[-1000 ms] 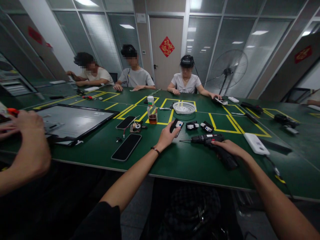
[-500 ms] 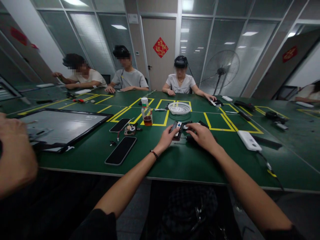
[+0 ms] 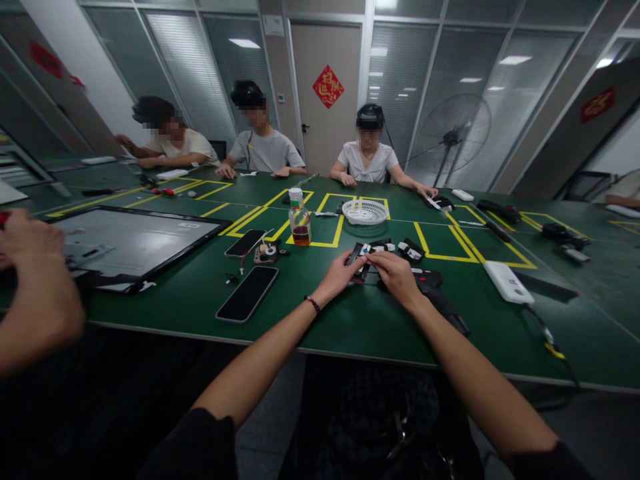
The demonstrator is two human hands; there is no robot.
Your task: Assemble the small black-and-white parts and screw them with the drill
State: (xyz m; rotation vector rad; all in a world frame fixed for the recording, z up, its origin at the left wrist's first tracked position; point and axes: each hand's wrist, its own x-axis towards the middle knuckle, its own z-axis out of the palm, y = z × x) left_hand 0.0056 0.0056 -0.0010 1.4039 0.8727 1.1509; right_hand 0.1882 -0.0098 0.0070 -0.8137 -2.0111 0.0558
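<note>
Gripping part point(image 3: 358, 254), seemingly, left hand point(image 3: 340, 273), right hand point(image 3: 395, 275)

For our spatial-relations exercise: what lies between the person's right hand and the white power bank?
A black power drill lies there, beside the right hand, in the head view.

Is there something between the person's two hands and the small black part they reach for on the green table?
Nothing visible stands between them. The left hand and the right hand both touch the small black part and meet over it. The cordless screwdriver lies just to the right of the right hand, not between.
</note>
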